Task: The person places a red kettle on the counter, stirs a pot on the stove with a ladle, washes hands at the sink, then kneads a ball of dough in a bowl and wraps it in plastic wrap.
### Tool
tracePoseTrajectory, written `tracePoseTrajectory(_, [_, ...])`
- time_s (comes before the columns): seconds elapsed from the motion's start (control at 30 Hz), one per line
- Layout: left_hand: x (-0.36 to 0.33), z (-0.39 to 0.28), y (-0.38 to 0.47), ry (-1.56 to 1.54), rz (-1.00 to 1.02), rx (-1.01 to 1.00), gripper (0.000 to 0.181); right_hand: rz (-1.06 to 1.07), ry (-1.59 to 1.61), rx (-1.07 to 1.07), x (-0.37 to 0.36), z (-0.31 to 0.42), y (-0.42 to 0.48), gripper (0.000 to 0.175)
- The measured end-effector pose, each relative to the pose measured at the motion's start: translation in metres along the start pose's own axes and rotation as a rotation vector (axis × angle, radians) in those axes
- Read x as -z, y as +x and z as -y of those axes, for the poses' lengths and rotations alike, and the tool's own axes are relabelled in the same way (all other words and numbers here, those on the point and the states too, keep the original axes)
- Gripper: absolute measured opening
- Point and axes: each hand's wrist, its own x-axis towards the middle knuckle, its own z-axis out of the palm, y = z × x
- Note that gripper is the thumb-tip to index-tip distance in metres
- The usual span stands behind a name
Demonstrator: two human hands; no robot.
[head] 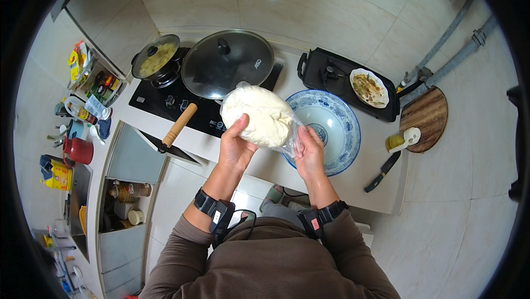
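A large lump of pale dough (265,116) in a clear plastic bag (292,141) is held up over the counter's front part. My left hand (237,145) supports its lower left side, thumb on top. At the right, my right hand (310,150) grips the gathered end of the bag. Behind and below that hand stands a wide blue-and-white patterned bowl (345,133); the part of its inside that shows holds nothing. The dough partly covers the bowl's left rim and the front edge of the black hob (207,120).
On the hob are a large lidded pan (232,63), its wooden handle (180,125) jutting forward, and a lidded pot (159,59). A black electric griddle (323,83) carries a plate of food (369,88). At right are a knife (383,172), an oil bottle (399,141) and a round wooden board (428,112).
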Motion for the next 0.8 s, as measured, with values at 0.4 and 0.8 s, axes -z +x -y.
tracePoseTrajectory(0.4, [0.018, 0.023, -0.003, -0.194, 0.162, 0.303, 0.065, 0.030, 0.211, -0.224, -0.012, 0.030, -0.002, 0.028])
tracePoseTrajectory(0.8, [0.035, 0.018, -0.007, -0.062, 0.137, 0.343, 0.065, 0.458, -0.107, -0.288, 0.018, 0.064, -0.013, 0.026])
